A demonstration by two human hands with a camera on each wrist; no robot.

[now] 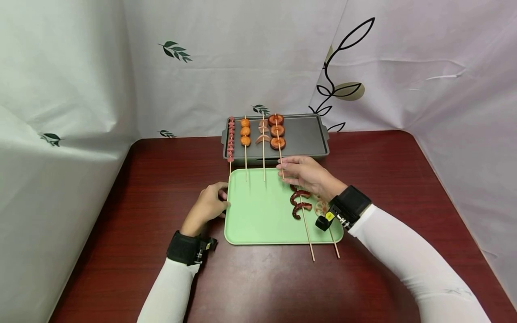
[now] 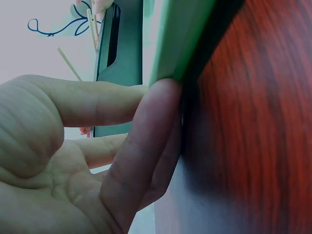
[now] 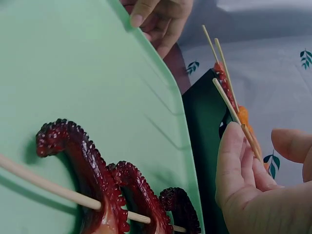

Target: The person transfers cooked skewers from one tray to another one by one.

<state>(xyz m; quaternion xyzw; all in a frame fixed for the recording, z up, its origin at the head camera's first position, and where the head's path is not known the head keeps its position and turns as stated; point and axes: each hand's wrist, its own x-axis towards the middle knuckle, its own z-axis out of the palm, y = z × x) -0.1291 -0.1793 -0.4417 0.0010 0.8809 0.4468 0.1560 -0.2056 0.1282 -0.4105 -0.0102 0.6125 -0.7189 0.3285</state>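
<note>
A light green tray point(image 1: 258, 215) lies on the table, and my left hand point(image 1: 210, 202) pinches its left rim, thumb over the edge. At the grill plate's near edge, my right hand point(image 1: 304, 172) is beside the stick of the mushroom skewer point(image 1: 278, 131); its thumb and fingers stand apart in the right wrist view, with the stick passing between them. Below that hand, a skewer of dark red octopus tentacles point(image 1: 300, 206) lies on the tray. A skewer with pale lotus root slices point(image 1: 321, 208) lies beside it, partly hidden by the right wrist.
The dark grey grill plate point(image 1: 304, 134) stands behind the tray against the curtain. Left of the mushrooms, it carries a pink meat skewer point(image 1: 231, 139), an orange ball skewer point(image 1: 245, 131) and a pale sliced skewer point(image 1: 263, 130). Their sticks point toward the tray.
</note>
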